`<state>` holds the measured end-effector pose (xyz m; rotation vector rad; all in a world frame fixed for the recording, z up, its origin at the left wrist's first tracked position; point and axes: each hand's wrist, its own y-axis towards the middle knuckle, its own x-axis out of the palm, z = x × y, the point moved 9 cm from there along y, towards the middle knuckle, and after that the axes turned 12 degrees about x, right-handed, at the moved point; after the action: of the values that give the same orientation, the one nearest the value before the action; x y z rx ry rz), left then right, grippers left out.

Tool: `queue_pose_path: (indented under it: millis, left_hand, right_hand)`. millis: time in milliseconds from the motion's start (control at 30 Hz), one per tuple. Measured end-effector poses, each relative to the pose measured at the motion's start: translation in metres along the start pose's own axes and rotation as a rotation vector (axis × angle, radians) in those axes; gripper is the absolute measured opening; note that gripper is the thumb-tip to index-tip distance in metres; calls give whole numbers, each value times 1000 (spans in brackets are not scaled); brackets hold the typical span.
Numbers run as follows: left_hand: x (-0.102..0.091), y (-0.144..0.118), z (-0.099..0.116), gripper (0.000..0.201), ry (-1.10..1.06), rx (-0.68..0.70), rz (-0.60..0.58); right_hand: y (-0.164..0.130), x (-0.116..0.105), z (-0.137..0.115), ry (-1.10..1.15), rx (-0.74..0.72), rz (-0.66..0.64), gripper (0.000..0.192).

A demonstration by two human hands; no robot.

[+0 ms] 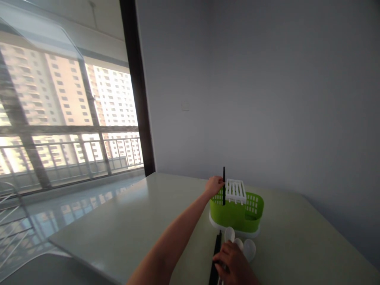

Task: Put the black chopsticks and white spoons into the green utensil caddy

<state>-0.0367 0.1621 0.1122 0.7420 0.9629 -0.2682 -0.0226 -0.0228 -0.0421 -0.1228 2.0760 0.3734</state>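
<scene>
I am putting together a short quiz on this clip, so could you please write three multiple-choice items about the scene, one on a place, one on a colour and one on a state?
1. Where does the basket stand?
A. on the table
B. on the floor
C. on a windowsill

2. What colour is the basket?
A. red
B. green
C. blue

3. What is the left hand doing?
A. lying flat on the table
B. holding a black stick upright at the basket
C. pressing on the window

Answers: 1 A, its white base sits on the pale tabletop near the wall. 2 B, its walls are bright green, with a white rack on top. 3 B, the fingers close round the stick at the basket's left rim, while the right hand rests near white spoons in front.
</scene>
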Motion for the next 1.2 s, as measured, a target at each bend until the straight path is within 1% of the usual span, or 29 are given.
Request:
queue_pose_path:
  millis: [100, 167, 233, 300, 400, 467, 567, 633, 700, 800, 867, 1033, 1200]
  left_hand:
    - [-2, -2, 5, 24, 34, 22, -13]
    - [-10, -7, 9, 28, 53, 41, 9]
    - [-21, -19, 11, 32, 71, 53, 49]
    - [-31, -39, 11, 35, 83, 53, 85]
    - [-37, -88, 9, 30, 53, 42, 139]
    - [-32, -126, 7, 23, 7, 19, 146]
    - [-14, -181, 1, 15, -25, -70, 96]
    - [0, -209, -1, 12, -23, -124, 55]
    - [15, -227, 1, 10, -21, -145, -16]
    - [35, -240, 6, 15, -1, -149, -155]
    - [41, -242, 7, 16, 23, -147, -214]
    - [45, -239, 5, 17, 57, -154, -278]
    - [45, -237, -2, 21, 51, -151, -314]
  right_hand:
    - [-2, -4, -2, 36, 8, 5, 18]
    - [-4, -8, -4, 60, 23, 16, 18]
    - [-6, -12, -7, 81, 34, 28, 18]
    - [-8, -16, -10, 92, 39, 29, 17]
    - [-9, -18, -13, 85, 30, 28, 16]
    - [-9, -19, -14, 82, 18, 38, 15]
    - [-8, -20, -15, 83, 8, 58, 16]
    - [-8, -22, -15, 79, 5, 63, 18]
    - [-9, -23, -16, 68, 9, 58, 20]
    - [-9, -24, -16, 44, 22, 37, 17]
    - [-10, -23, -16, 29, 23, 24, 14]
    - [-10, -21, -14, -7, 24, 22, 13]
    - [-10, -20, -14, -15, 23, 18, 12]
